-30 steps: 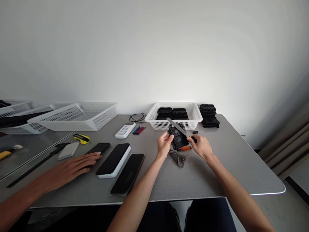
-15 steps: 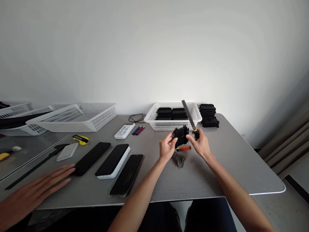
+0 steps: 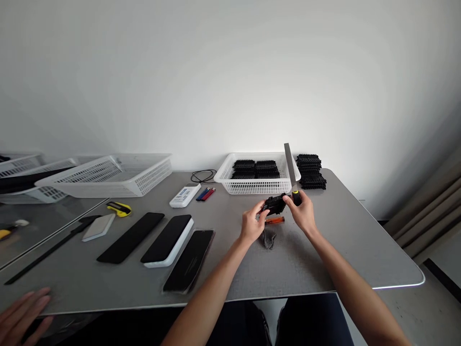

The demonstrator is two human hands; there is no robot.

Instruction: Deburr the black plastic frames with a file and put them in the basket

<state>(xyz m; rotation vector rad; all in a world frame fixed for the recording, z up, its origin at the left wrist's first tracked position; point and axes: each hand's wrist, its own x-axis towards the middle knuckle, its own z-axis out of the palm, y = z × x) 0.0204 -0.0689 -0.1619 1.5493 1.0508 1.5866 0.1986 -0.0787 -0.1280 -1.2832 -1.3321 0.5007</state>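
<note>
A black plastic part with toothed edges (image 3: 275, 205) is pinched at its left end by my left hand (image 3: 253, 222), above the table. My right hand (image 3: 302, 211) is closed round the black and yellow handle of a flat metal file (image 3: 290, 166), whose blade points up. The right thumb also touches the part's right end. Just below the part lie an orange-handled tool (image 3: 274, 220) and a crumpled grey rag (image 3: 268, 238). Behind it stands a white basket (image 3: 255, 186) holding several similar black parts (image 3: 266, 168).
More black parts are stacked (image 3: 310, 170) right of the basket. Leftward lie phone-like slabs (image 3: 189, 262), a white box (image 3: 185, 195), lighters (image 3: 208, 194), a black cable (image 3: 203, 176) and a yellow cutter (image 3: 119, 208). Another person's hand (image 3: 27, 312) is at the lower left, near white baskets (image 3: 144, 185) farther back.
The black part has tilted flatter and shifted slightly right in my hands. The file has swung more upright. The other person's hand has drawn back toward the lower left, away from the black slab.
</note>
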